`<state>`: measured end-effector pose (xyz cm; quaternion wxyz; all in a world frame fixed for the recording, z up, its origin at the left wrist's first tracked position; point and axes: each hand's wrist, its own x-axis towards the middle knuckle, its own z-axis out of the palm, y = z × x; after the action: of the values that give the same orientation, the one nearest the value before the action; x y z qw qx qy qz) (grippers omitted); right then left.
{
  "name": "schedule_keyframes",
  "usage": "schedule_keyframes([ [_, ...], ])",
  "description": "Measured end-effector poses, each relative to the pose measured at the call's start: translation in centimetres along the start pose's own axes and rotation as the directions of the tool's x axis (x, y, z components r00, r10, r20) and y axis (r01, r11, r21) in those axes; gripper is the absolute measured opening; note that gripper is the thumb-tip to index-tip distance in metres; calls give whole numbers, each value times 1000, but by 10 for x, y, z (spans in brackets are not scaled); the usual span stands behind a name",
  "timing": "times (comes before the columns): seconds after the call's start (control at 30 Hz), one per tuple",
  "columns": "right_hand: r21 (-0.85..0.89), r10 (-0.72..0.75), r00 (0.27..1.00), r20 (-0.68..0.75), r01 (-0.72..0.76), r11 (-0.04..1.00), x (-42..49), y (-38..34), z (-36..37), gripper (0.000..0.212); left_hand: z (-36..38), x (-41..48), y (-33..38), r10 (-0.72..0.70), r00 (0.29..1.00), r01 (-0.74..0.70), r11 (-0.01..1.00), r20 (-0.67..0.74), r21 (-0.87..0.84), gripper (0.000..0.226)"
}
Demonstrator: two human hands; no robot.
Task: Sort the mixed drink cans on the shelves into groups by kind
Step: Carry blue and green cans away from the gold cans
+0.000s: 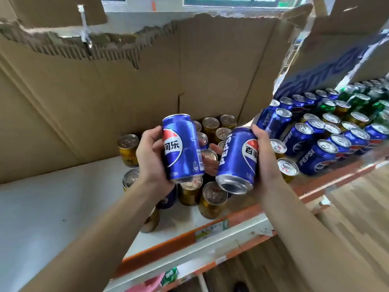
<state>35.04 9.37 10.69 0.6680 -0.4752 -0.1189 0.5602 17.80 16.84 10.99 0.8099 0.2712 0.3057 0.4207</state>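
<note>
The left hand (150, 157) is curled round an upright blue aluminium Pepsi can (182, 148), thumb on the near side and fingers wrapped behind it. The right hand (266, 157) grips a tilted blue aluminium Pepsi can (237, 161) whose silver base faces the camera. Both cans are held clear above a cluster of short gold metal cans (212, 200) standing on the white shelf (63, 207). A torn brown cardboard wall (105, 91) rises behind at 12 o'clock.

At 3 o'clock stands a packed group of matching blue cans (315, 157), with dark green cans (357, 102) beyond it at 2 o'clock.

The step in hand looks like pulling stray blue cans out of the gold group. The next move calls for carrying both toward 3 o'clock, righting the tilted one, and finding a free spot. A few gold-topped cans stand along that group's near edge and could be knocked.
</note>
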Motion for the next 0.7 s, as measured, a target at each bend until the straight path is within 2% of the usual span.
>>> schedule_keyframes([
  [0.07,-3,24,1000,-12,-24,1000,-10,-5,-17,53,14,3,-11,-36,999,36,999,9,20,52],
  [0.17,23,-27,999,-19,28,999,-24,-25,-42,49,36,7,-30,-54,998,55,992,-10,110,54],
  [0.23,30,-66,998,-8,66,997,-31,-42,-61,56,52,5,-42,-92,995,86,986,38,145,43],
  [0.3,36,-72,997,22,71,997,-38,-59,-80,61,69,3,-56,-131,987,114,979,94,167,44],
  [0.47,22,-100,995,15,99,995,-57,-96,-133,36,121,-1,-95,-144,980,115,974,139,194,36],
  [0.7,-39,-204,979,2,204,978,-84,-154,-219,35,205,-6,-164,-177,971,141,966,157,218,38],
])
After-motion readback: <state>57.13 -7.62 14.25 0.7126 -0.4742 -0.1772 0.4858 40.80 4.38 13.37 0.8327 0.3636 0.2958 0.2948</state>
